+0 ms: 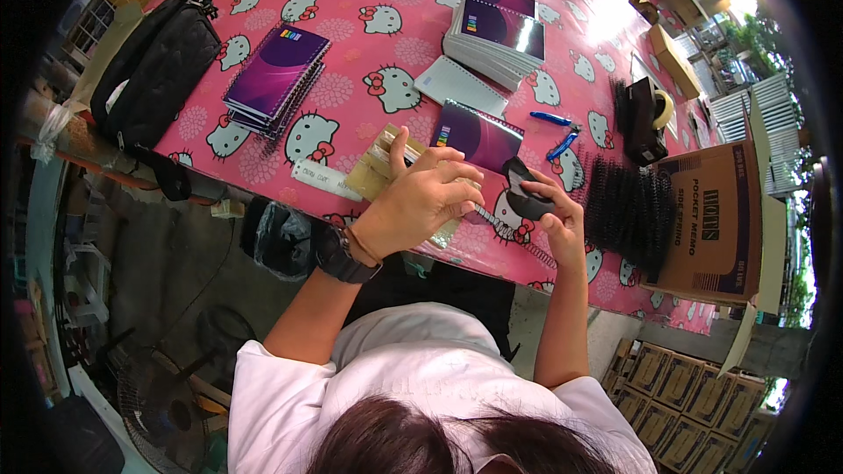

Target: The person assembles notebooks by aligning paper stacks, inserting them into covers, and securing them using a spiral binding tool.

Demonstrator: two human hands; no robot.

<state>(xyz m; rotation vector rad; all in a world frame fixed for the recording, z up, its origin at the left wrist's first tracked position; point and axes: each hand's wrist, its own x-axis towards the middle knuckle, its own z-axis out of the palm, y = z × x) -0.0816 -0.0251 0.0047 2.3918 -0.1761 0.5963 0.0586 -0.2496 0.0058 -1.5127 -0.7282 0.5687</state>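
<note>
Notebooks cover your table [369, 44], which wears a pink cloth with a cat pattern. In the head view, your left hand [421, 197] lies palm down with its fingers loosely curled, pressing on a purple notebook [479, 136] at the near edge; a tan wad of paper [379, 167] sits under the heel of that hand. Your left wrist carries a black watch [338, 256]. Your right hand [553, 219] pinches a small black tool [525, 197] between thumb and fingertips, just right of the notebook, above a wire spiral [518, 235] that runs along the notebook's lower edge toward you.

Just left of the wad lies a white label strip [323, 180]. Farther left rests a stack of purple notebooks [277, 75], and beyond it a black bag [154, 66] at the table's left edge. At the far side stands a taller pile of notebooks [496, 39], with a white sheet pad [458, 86] leaning beside it. Two blue pens [558, 132] lie right of your notebook. A heap of black coils [628, 206] sits near your right hand, against an open brown carton [711, 219]. A tape dispenser [645, 118] stands behind the coils.
</note>
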